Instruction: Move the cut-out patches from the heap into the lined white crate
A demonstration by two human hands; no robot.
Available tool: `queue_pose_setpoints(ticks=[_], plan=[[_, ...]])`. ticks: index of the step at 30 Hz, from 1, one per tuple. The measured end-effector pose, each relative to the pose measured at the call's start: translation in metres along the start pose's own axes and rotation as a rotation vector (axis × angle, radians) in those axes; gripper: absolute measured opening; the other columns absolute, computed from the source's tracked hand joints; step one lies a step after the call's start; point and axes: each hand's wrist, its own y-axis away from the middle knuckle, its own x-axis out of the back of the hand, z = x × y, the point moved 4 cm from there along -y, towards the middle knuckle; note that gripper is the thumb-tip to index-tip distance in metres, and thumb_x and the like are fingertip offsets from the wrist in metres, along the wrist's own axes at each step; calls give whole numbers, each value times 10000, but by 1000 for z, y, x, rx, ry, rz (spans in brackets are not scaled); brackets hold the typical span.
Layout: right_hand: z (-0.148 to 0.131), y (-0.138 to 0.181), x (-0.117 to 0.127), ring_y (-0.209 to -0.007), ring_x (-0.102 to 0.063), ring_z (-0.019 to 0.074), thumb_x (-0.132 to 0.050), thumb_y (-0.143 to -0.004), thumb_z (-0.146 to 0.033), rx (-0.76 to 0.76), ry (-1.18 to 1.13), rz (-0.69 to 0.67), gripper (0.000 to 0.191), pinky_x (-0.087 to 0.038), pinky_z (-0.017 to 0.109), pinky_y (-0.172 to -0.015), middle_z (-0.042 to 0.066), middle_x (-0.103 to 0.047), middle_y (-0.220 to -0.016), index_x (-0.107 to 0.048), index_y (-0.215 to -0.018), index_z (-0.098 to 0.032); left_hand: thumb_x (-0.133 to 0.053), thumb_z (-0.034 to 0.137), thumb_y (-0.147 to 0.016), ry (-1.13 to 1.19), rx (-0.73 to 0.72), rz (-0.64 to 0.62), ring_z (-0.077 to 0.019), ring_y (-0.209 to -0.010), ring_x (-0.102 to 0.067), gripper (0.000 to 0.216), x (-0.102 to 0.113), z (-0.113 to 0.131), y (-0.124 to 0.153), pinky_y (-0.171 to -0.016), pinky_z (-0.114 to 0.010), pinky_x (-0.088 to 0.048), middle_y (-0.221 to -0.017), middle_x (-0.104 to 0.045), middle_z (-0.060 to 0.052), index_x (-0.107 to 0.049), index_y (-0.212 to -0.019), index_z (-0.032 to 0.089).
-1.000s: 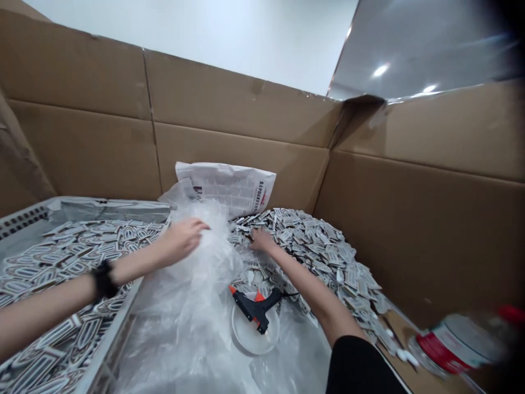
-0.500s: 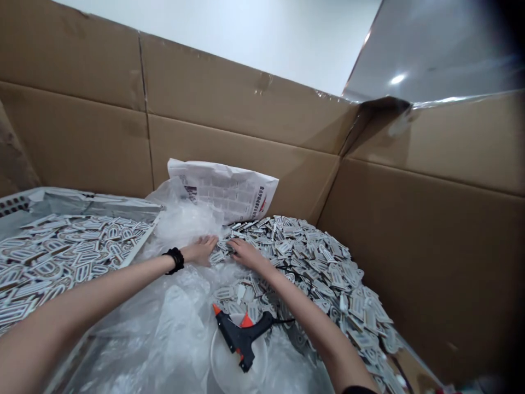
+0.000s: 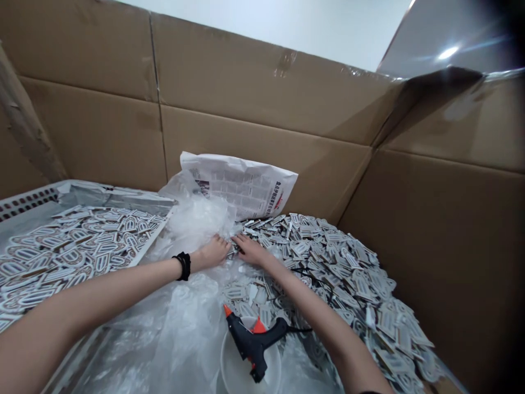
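Observation:
My left hand (image 3: 212,252), a black band at its wrist, and my right hand (image 3: 250,250) meet at the near left edge of a big heap of small grey-and-white flat pieces (image 3: 336,268). Both hands have their fingers curled onto pieces where the heap touches crumpled clear plastic film (image 3: 192,306). What the fingers pinch is too small to name. A black glue gun (image 3: 254,342) with an orange tip lies across a white dish (image 3: 229,366) in front of my right forearm.
A grey tray (image 3: 24,200) at the left holds many more flat pieces. A printed white bag (image 3: 241,186) leans against the tall cardboard walls (image 3: 262,98) that close in the back and right side.
My left hand came off the plastic film and moved right to join my right hand at the heap's edge. The view shifted left, so the bottle at the lower right is out of sight.

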Motion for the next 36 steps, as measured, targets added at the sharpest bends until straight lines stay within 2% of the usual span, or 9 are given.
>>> queue_pose_setpoints(ticks=[3,8,12,15,19,24,27,32,36], plan=[[8,1,1,-1333,-418,251,-515,-799,-17,10,-61,-4,586,-344,362,-1111,219,-475,-1406,-435,-1380,-28,-510,151,-878,-7,-30,19,-331,-957,-611,228,-10,5,-3,-864,-427,-390,-1022,-666,-224,-632,-1056,79],[16,1,5,-1342,-416,245,-517,-804,-24,43,46,-74,600,-361,338,-1091,189,-419,-1468,-432,-1396,-75,-525,263,-895,51,38,-23,-332,-964,-610,280,-7,2,-6,-866,-429,-392,-1023,-671,-220,-648,-1048,63],[14,-5,13,-1222,-521,281,-610,-809,-123,103,125,-123,542,-444,350,-995,207,-507,-1362,-476,-1331,-65,-478,270,-926,101,88,-62,-345,-935,-633,309,1,0,-8,-829,-446,-421,-985,-675,-240,-659,-1021,38],[8,-10,13,-1087,-589,299,-653,-828,-211,118,221,-170,511,-497,373,-895,200,-568,-1245,-487,-1293,-75,-496,163,-894,132,79,-113,-342,-913,-647,241,2,6,-12,-767,-425,-440,-984,-675,-247,-660,-1015,35],[-2,-14,5,-1023,-601,302,-559,-910,-195,110,360,-182,363,-516,381,-825,195,-576,-1177,-497,-1257,-110,-483,47,-837,143,92,-142,-331,-893,-658,266,2,12,-11,-746,-413,-452,-968,-676,-245,-645,-1048,36],[-4,-14,-2,-1078,-563,303,-519,-929,-178,57,391,-127,303,-510,365,-840,188,-563,-1178,-500,-1225,-115,-531,189,-855,401,278,-80,-369,-920,-656,335,3,-1,-6,-834,-459,-455,-969,-676,-242,-585,-1149,37],[-3,-13,-4,-1082,-555,284,-566,-908,-175,-7,348,-62,304,-497,360,-865,161,-575,-1174,-496,-1199,-123,-451,287,-910,572,410,-32,-332,-904,-666,336,5,-23,-5,-823,-403,-475,-949,-695,-195,-585,-1139,82],[-6,-11,-8,-1170,-497,292,-599,-883,-196,-109,259,130,283,-440,399,-948,149,-589,-1191,-515,-1146,-132,-223,447,-980,762,479,34,-244,-920,-652,511,11,-63,-3,-819,-289,-495,-919,-720,-97,-632,-1057,149],[-6,-15,-12,-1202,-475,308,-611,-880,-239,-108,228,205,352,-381,442,-1004,162,-592,-1225,-513,-1201,-131,-315,400,-938,927,445,78,-249,-1060,-615,444,13,-67,-6,-935,-305,-462,-1118,-689,-102,-589,-1172,140]])
